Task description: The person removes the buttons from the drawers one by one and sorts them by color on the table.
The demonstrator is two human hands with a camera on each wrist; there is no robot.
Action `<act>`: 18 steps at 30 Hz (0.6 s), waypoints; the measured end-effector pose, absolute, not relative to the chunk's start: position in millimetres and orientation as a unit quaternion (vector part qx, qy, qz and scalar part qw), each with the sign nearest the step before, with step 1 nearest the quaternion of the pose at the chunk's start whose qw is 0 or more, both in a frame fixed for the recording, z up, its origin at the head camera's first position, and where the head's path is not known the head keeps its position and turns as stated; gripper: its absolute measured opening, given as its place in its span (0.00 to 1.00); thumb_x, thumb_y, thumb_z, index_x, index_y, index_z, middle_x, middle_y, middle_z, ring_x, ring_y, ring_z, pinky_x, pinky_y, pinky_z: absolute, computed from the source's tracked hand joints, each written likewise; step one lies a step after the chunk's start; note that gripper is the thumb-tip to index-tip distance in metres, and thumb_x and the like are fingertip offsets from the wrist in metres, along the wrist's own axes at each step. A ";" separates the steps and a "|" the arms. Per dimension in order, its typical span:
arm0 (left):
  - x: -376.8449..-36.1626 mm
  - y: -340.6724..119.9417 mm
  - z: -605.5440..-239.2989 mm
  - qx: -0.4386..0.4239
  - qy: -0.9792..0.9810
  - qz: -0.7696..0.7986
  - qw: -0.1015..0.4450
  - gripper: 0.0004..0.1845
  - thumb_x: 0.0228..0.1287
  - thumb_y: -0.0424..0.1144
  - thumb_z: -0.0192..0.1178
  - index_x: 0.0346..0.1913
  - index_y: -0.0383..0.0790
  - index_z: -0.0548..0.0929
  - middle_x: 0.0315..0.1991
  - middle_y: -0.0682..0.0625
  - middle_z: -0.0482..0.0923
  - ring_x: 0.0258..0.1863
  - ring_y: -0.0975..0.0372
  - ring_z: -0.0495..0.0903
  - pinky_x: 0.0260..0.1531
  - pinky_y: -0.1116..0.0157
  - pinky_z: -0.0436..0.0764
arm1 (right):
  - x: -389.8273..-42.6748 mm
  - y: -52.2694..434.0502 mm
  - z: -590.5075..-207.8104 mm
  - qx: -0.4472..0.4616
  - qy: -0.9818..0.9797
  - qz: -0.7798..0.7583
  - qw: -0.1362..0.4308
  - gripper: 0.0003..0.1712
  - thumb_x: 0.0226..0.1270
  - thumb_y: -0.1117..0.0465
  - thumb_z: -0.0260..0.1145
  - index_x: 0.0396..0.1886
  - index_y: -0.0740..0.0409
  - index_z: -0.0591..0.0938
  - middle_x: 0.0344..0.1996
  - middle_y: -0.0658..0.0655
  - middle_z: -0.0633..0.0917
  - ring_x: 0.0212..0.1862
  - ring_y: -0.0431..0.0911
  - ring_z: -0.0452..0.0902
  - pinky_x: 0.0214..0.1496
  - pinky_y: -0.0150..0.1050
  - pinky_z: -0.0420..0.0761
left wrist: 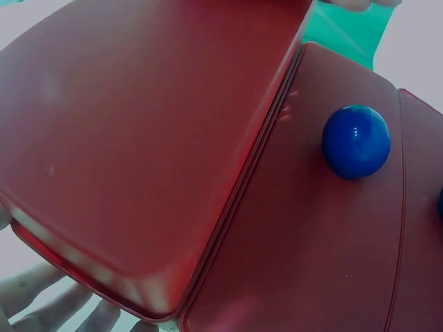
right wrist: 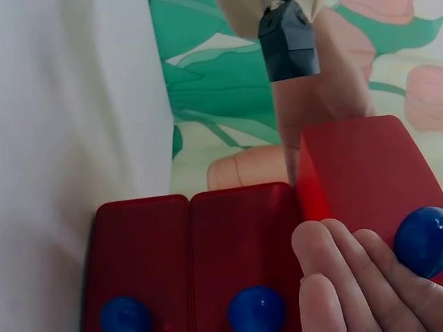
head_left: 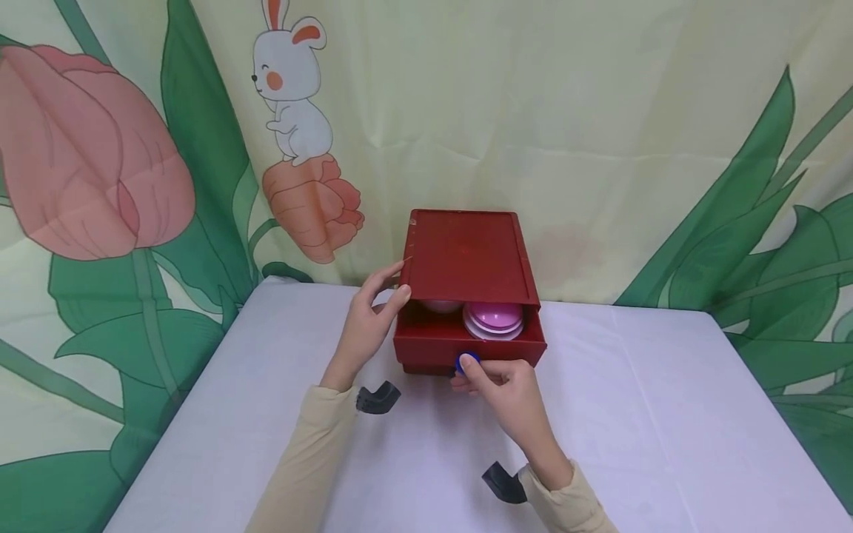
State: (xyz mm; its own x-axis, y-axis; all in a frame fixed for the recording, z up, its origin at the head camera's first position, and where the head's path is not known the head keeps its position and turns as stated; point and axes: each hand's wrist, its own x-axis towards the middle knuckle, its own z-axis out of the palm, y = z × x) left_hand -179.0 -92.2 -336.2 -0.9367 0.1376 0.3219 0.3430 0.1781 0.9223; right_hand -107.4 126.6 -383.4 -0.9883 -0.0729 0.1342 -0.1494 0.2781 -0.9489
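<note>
A red drawer cabinet [head_left: 466,252] has its top drawer [head_left: 433,348] pulled out toward me. My right hand [head_left: 503,389] pinches the blue round knob [right wrist: 422,242] on that drawer's front between thumb and fingers. My left hand [head_left: 373,311] lies against the cabinet's left side near its front, fingers spread. Inside the drawer, at the right, a shiny pink rounded dish [head_left: 496,314] sits on white round dishes [head_left: 493,333]. Left of it a pale rounded thing [head_left: 441,305] is partly hidden under the cabinet top.
Lower drawers below have their own blue knobs [left wrist: 356,142] and look closed in the wrist views. A white cloth [head_left: 640,414] covers the table. Behind the cabinet hangs a printed curtain [head_left: 566,133]. Black camera mounts [head_left: 378,398] stick out from both wrists.
</note>
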 end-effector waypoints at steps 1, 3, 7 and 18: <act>-179.0 -92.4 -336.4 -0.158 -0.764 -0.621 0.083 0.27 0.73 0.38 0.57 0.72 0.39 0.69 0.68 0.43 0.69 0.64 0.52 0.71 0.58 0.51 0.79 | -106.5 126.7 -383.0 0.067 -0.799 0.597 0.027 0.19 0.69 0.47 0.66 0.34 0.58 0.91 0.27 0.51 0.90 0.33 0.43 0.89 0.44 0.37 0.84; -178.9 -92.9 -337.0 -0.158 -0.765 -0.619 0.084 0.27 0.73 0.38 0.57 0.72 0.40 0.69 0.68 0.43 0.69 0.64 0.52 0.71 0.58 0.52 0.79 | -105.3 126.6 -382.3 0.064 -0.801 0.595 0.017 0.20 0.69 0.46 0.66 0.34 0.59 0.91 0.27 0.51 0.90 0.33 0.44 0.89 0.43 0.38 0.85; -178.5 -93.2 -337.9 -0.151 -0.767 -0.618 0.087 0.27 0.73 0.39 0.57 0.72 0.40 0.69 0.68 0.43 0.69 0.65 0.52 0.70 0.58 0.52 0.79 | -103.6 126.9 -381.4 0.064 -0.804 0.590 0.007 0.20 0.69 0.46 0.66 0.34 0.58 0.91 0.27 0.50 0.90 0.33 0.43 0.89 0.44 0.38 0.84; -181.4 -96.8 -336.1 -0.155 -0.769 -0.618 0.053 0.27 0.73 0.41 0.56 0.73 0.43 0.68 0.69 0.46 0.68 0.67 0.54 0.69 0.60 0.53 0.78 | -97.7 129.6 -379.7 0.063 -0.808 0.586 0.003 0.16 0.69 0.48 0.66 0.33 0.53 0.91 0.25 0.48 0.90 0.33 0.41 0.89 0.45 0.38 0.80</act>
State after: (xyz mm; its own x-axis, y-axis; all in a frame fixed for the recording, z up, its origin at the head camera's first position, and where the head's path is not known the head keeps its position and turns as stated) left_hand -181.4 -96.8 -336.1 -0.9464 0.1718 0.2735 0.3040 0.1877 0.9340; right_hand -97.7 129.6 -379.7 -0.9920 -0.0984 0.0790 -0.1057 0.3059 -0.9462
